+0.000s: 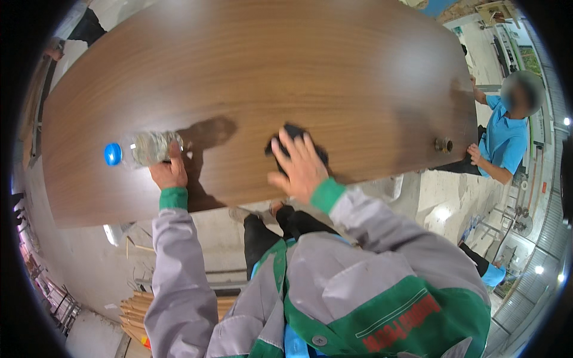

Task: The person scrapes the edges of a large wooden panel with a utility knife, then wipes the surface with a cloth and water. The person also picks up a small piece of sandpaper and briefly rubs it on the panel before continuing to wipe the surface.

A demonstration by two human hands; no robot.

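Counter (334,59): one, brown wood-grain top, long, glossy where light falls on it.

Black cloth (294,129): one, crumpled, lying on the counter near its near edge, about midway along; partly covered by the right hand. Material judged from its folds.

Right hand (296,160): palm down over the cloth, fingers spread and reaching toward the far edge; no pinch seen.

Bottle (154,149): one, clear, blue cap (113,154) on, placed toward the counter's left end; cap points to that end. Upright or tilted: cannot tell.

Left hand (171,172): at the bottle's base end, thumb against its side, apparently clasped round it; remaining fingers hidden.

Small round item (443,145): one, brownish, near the right end, well apart from both hands; kind unclear.

Co-worker (504,140): one, blue shirt, beyond the right end, a hand at the edge.

Step in hand, by judgement: cloth pressed to the surface, bottle steadied. Next move, by judgement: calls for a flat palm, even pressure, and the bottle kept clear of the cloth.
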